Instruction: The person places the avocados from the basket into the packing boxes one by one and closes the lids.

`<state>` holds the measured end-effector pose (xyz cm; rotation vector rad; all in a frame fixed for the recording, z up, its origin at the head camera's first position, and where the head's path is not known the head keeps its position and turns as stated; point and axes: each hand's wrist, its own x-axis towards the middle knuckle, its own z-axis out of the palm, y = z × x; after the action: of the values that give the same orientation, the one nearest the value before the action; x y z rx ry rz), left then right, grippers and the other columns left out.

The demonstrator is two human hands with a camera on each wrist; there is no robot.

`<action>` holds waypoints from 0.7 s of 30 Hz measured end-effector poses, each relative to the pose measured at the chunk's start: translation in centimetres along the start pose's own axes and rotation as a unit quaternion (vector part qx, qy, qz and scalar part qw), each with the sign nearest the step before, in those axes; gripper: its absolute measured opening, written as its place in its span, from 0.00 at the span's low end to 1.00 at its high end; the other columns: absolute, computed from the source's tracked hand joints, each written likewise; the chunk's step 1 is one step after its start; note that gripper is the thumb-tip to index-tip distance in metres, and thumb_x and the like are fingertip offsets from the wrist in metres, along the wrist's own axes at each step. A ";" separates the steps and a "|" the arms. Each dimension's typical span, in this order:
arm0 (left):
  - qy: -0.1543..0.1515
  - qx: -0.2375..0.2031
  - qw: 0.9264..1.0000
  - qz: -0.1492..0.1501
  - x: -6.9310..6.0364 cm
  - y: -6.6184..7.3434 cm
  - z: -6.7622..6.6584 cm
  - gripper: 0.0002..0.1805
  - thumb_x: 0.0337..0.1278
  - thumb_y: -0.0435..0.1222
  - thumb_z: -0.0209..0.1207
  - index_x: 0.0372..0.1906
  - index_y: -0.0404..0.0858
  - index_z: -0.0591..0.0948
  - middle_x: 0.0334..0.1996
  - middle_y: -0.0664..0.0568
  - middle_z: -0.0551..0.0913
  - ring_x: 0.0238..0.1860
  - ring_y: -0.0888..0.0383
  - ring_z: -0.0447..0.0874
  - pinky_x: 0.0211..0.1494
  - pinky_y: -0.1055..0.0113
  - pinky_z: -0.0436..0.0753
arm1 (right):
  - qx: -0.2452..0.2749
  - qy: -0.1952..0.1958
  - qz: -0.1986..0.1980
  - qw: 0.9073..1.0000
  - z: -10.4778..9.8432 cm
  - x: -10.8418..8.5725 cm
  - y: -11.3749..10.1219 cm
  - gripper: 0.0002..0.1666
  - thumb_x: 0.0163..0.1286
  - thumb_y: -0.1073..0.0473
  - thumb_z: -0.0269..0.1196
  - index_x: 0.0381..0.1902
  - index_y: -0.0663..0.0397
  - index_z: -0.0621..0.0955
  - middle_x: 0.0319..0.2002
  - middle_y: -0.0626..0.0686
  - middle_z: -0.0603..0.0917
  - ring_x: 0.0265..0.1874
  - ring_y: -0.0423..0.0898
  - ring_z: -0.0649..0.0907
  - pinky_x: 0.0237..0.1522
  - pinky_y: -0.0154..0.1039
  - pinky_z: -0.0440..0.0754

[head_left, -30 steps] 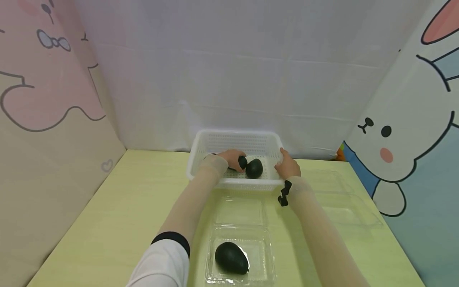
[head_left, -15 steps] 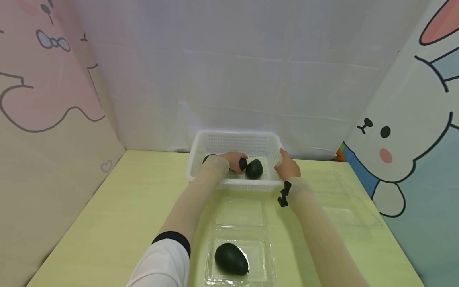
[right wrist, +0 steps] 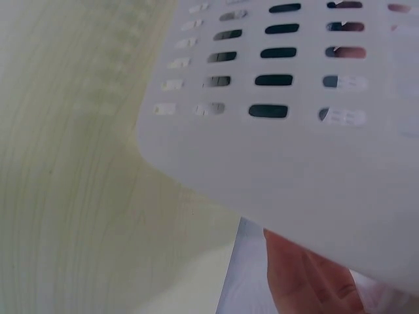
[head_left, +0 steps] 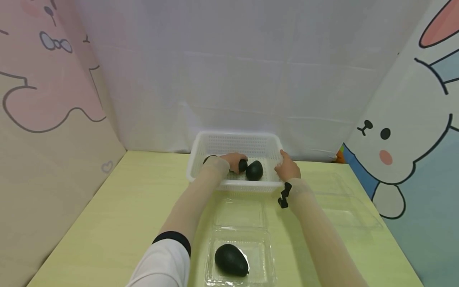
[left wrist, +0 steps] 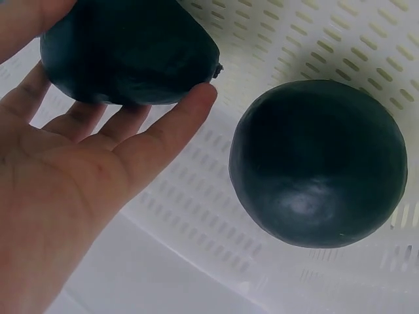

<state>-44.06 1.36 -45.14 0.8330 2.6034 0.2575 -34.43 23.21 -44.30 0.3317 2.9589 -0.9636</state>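
In the head view my left hand [head_left: 234, 161] reaches into a white perforated plastic basket [head_left: 234, 136] and holds a dark green avocado [head_left: 243, 166], which the hand partly covers. The left wrist view shows fingers [left wrist: 163, 134] curled under this avocado [left wrist: 131, 55] and the thumb on its other side. Just right of it a second avocado [left wrist: 317, 163] lies on the basket floor, untouched by the hand. My right hand [head_left: 288, 168] grips the basket's right rim; the right wrist view has only part of that hand [right wrist: 311, 278], below the basket wall [right wrist: 275, 170].
A clear hinged plastic box [head_left: 263, 251] lies open near the table's front, with one avocado [head_left: 231, 260] in it. Another clear box [head_left: 344, 203] lies open on the right, partly behind my right arm. A white cloth wall [head_left: 233, 79] stands behind the basket.
My left hand and its fingers have shifted slightly around the avocado in the basket. The right hand, the basket and the boxes have stayed in place.
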 end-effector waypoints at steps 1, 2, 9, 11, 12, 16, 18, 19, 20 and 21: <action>-0.001 0.000 1.000 0.001 -0.1 0.0 0.0 0.37 0.52 0.32 0.68 0.69 0.48 0.70 0.67 0.50 0.71 0.64 0.50 0.71 0.61 0.55 0.73 | 0.000 -0.001 0.000 1.000 0.0 0.0 0.0 0.45 0.68 0.62 0.58 0.78 0.50 0.50 0.51 0.66 0.81 0.32 0.54 0.82 0.35 0.47 0.77; -0.003 -0.001 1.000 0.002 -0.1 0.1 -0.1 0.36 0.53 0.32 0.68 0.69 0.48 0.70 0.66 0.50 0.71 0.64 0.50 0.70 0.61 0.55 0.73 | -0.001 -0.001 -0.001 1.000 0.1 0.0 0.1 0.45 0.68 0.61 0.58 0.78 0.50 0.50 0.51 0.66 0.82 0.31 0.54 0.82 0.35 0.47 0.77; -0.017 -0.020 1.000 0.003 -0.4 0.0 -0.1 0.35 0.53 0.31 0.66 0.68 0.47 0.72 0.67 0.50 0.71 0.65 0.50 0.69 0.61 0.55 0.73 | 0.003 -0.003 0.001 1.000 0.1 -0.3 -0.1 0.45 0.69 0.62 0.58 0.78 0.50 0.50 0.54 0.67 0.79 0.35 0.55 0.82 0.37 0.49 0.77; -0.017 -0.023 1.000 0.003 -0.4 0.0 0.0 0.35 0.52 0.31 0.66 0.68 0.48 0.72 0.67 0.50 0.70 0.65 0.50 0.70 0.60 0.55 0.73 | 0.005 -0.005 0.002 1.000 0.1 -0.4 -0.2 0.45 0.69 0.62 0.57 0.78 0.50 0.50 0.56 0.67 0.78 0.37 0.56 0.82 0.39 0.50 0.77; -0.017 -0.026 1.000 0.003 -0.4 0.0 0.0 0.35 0.52 0.31 0.66 0.68 0.47 0.72 0.67 0.50 0.70 0.64 0.50 0.70 0.60 0.55 0.74 | 0.005 -0.004 0.004 1.000 0.1 -0.4 -0.2 0.45 0.69 0.62 0.58 0.78 0.50 0.50 0.58 0.67 0.77 0.38 0.57 0.82 0.40 0.50 0.77; -0.022 -0.037 0.999 -0.001 -0.7 0.1 -0.1 0.35 0.53 0.30 0.66 0.68 0.47 0.71 0.68 0.49 0.69 0.64 0.50 0.70 0.58 0.56 0.74 | 0.004 -0.006 0.007 1.000 0.1 -0.3 -0.2 0.45 0.68 0.62 0.58 0.78 0.50 0.50 0.59 0.67 0.76 0.40 0.57 0.81 0.42 0.51 0.77; -0.023 -0.036 0.999 -0.004 -0.7 0.1 -0.2 0.36 0.53 0.31 0.66 0.69 0.47 0.70 0.68 0.49 0.68 0.64 0.50 0.69 0.58 0.56 0.75 | 0.004 -0.006 0.008 1.000 0.0 -0.3 -0.2 0.45 0.68 0.61 0.58 0.78 0.50 0.51 0.58 0.67 0.77 0.39 0.57 0.82 0.41 0.50 0.77; -0.024 -0.036 0.999 -0.007 -0.8 0.1 -0.3 0.36 0.53 0.32 0.66 0.69 0.47 0.70 0.69 0.49 0.68 0.64 0.50 0.69 0.57 0.56 0.75 | 0.004 -0.007 0.007 1.000 0.0 -0.2 -0.2 0.45 0.68 0.61 0.58 0.78 0.50 0.50 0.57 0.67 0.78 0.38 0.56 0.82 0.40 0.50 0.77; -0.025 -0.036 0.999 -0.010 -0.8 0.1 -0.4 0.36 0.54 0.32 0.66 0.69 0.47 0.69 0.69 0.49 0.67 0.65 0.50 0.69 0.57 0.56 0.75 | 0.004 -0.007 0.005 1.000 -0.1 -0.2 -0.2 0.45 0.68 0.61 0.58 0.78 0.49 0.50 0.57 0.67 0.78 0.37 0.56 0.82 0.40 0.49 0.77; -0.027 -0.037 0.999 -0.014 -0.8 0.2 -0.5 0.36 0.54 0.32 0.66 0.70 0.47 0.69 0.70 0.50 0.66 0.65 0.50 0.68 0.57 0.56 0.75 | 0.005 -0.007 0.003 1.000 -0.1 -0.1 -0.2 0.45 0.68 0.61 0.58 0.78 0.49 0.50 0.56 0.67 0.78 0.36 0.56 0.82 0.39 0.49 0.77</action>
<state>-43.59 0.98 -44.36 0.7680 2.5373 0.3181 -34.34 23.11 -44.05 0.3337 2.9394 -0.9774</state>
